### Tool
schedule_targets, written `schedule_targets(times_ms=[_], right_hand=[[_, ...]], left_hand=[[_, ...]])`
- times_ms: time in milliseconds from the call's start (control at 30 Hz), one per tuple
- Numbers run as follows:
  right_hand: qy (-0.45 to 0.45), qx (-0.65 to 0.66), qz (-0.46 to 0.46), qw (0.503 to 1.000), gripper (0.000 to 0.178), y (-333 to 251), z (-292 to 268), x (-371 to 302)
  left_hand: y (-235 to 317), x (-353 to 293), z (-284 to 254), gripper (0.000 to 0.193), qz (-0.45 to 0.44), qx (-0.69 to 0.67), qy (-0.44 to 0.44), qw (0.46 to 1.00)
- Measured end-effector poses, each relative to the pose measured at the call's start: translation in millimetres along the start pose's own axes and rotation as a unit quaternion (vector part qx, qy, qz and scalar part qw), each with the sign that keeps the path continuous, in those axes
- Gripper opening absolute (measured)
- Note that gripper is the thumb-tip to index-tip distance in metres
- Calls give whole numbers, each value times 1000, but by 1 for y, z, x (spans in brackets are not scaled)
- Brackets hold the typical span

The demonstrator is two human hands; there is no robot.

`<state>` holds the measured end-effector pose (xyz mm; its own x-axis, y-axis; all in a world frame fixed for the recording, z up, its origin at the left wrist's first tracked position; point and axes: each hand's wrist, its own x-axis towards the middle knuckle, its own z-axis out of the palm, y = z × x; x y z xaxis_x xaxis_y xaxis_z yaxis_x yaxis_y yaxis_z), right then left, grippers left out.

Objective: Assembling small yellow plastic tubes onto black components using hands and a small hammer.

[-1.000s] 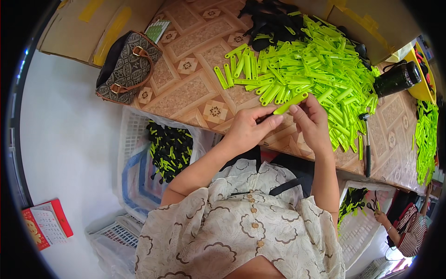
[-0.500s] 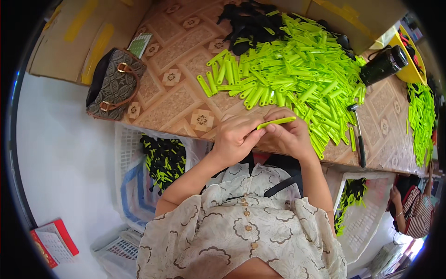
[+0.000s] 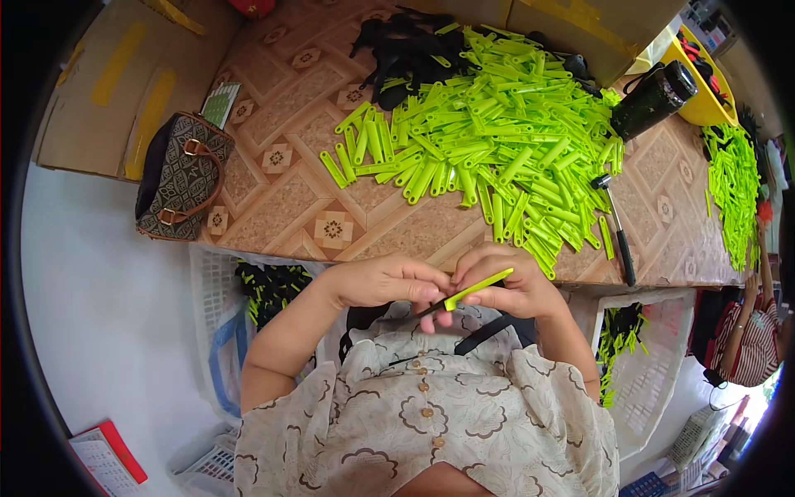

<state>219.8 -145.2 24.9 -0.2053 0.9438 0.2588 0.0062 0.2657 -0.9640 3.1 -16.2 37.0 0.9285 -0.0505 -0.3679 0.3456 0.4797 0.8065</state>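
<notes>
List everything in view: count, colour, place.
table: one, brown patterned, centre
green strips: many, lime, heaped on table
second green heap: one, lime, right
black pieces: several, black, heap's far left
hammer: one, silver-black, right of heap
bottle: one, black, beyond hammer
basin: one, yellow, beside bottle
handbag: one, dark patterned, table's left
card: one, green-white, beyond handbag
cardboard panels: two, brown, far side
crates: at least two, white, below table
calendar: one, red-white, lower left
co-worker: one, striped top, right edge
held strip: one, lime, lower centre
held piece: one, black, by held strip
left hand: one, bare, on held piece
right hand: one, bare, on held strip
</notes>
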Motion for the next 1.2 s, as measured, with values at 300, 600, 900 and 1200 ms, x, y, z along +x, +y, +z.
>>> schedule_targets(times_ms=[300, 600, 900, 1200], right_hand=[[289, -461, 249, 801, 38, 29, -76, 42], [267, -594, 264, 712, 30, 60, -86, 56], [126, -585, -229, 768, 33, 8, -27, 38], [-39, -565, -210, 797, 43, 22, -22, 22]], left_hand=[[-29, 22, -13, 29, 78, -9, 206, 975], [-11, 32, -14, 31, 72, 40, 299, 951], [0, 37, -23, 30, 37, 63, 243, 967], [-8, 30, -27, 29, 35, 24, 208, 977]])
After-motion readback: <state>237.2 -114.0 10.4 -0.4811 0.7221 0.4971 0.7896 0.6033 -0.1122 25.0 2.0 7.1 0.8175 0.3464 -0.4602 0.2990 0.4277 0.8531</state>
